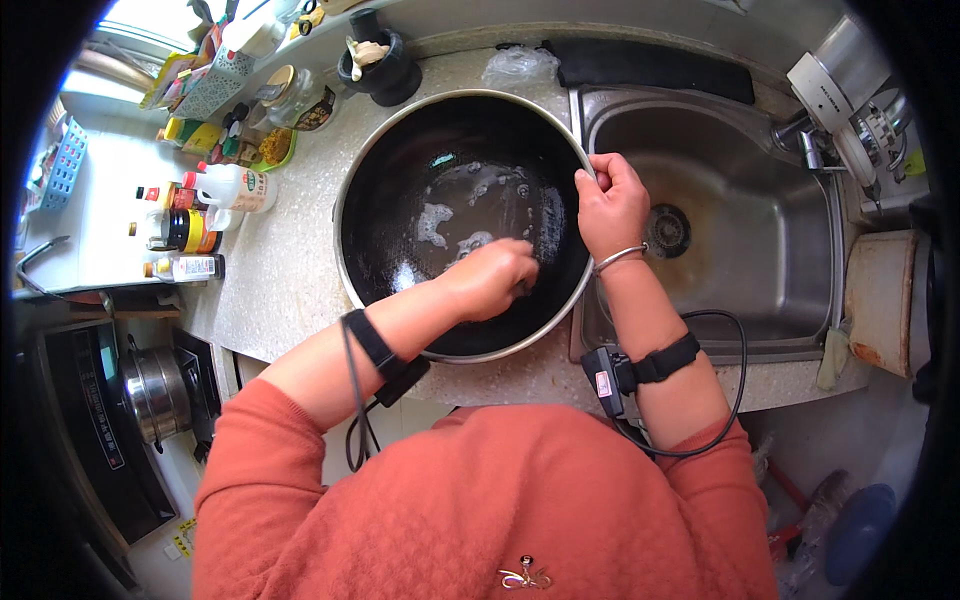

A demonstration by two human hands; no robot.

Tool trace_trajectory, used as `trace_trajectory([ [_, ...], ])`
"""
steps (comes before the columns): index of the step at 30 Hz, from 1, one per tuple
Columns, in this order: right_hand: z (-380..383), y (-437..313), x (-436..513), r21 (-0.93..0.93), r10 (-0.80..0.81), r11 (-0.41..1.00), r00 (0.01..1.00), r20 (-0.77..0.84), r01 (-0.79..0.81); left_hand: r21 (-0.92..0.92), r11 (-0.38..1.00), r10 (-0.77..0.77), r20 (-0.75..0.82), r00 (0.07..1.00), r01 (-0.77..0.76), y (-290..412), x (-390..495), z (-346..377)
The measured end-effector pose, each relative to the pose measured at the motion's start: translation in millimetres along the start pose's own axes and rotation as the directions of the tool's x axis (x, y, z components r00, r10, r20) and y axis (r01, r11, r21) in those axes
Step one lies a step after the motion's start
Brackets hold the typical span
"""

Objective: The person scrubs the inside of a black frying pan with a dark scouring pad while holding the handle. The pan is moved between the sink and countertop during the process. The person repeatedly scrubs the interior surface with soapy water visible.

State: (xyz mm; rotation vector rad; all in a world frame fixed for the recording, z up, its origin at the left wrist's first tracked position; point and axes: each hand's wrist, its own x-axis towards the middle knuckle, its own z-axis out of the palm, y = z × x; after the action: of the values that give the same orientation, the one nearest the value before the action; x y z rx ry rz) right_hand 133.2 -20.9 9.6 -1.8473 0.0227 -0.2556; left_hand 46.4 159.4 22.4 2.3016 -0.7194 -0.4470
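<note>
A large dark wok (480, 195) with a pale metal rim stands on the speckled countertop, just left of the sink. Soapy water with patches of foam lies in its bottom. My right hand (615, 202) grips the rim at the wok's right side, thumb on the near side of the edge. Inside the wok, low and right of centre, is my left hand (495, 277), curled and slightly blurred. Its fingertips point down, and whether they hold something small is hidden. A small turquoise patch (442, 160) shows on the wok's far inner wall.
A steel sink (750, 225) with a drain adjoins on the right, its faucet (811, 150) at the far right. Beyond the wok are a stone mortar (386, 71) and clear plastic wrap (521, 66). Sauce bottles (187, 229) and jars line the left; a steel pot (154, 394) stands lower left.
</note>
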Motion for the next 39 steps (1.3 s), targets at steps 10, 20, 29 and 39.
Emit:
trace_trajectory([
  [10, 3, -1, 1, -0.014, -0.015, 1.000, 1.000, 0.016, 0.015, -0.006, 0.997, 0.071, -0.042, 0.997, -0.072, -3, 13, 2],
  [20, 10, -1, 4, -0.035, -0.010, 0.999, 0.999, 0.037, 0.011, 0.013, 0.996, 0.088, -0.070, 0.994, -0.087, -15, 19, 0],
  [29, 7, -2, 3, -0.047, 0.025, 0.999, 0.999, 0.040, -0.023, 0.006, 0.998, 0.060, 0.051, 0.997, -0.061, -14, 20, -2],
  [39, 13, 2, 3, -0.045, -0.060, 0.997, 0.998, 0.010, 0.060, -0.014, 0.995, 0.103, -0.031, 0.994, -0.104, -7, 23, -4],
])
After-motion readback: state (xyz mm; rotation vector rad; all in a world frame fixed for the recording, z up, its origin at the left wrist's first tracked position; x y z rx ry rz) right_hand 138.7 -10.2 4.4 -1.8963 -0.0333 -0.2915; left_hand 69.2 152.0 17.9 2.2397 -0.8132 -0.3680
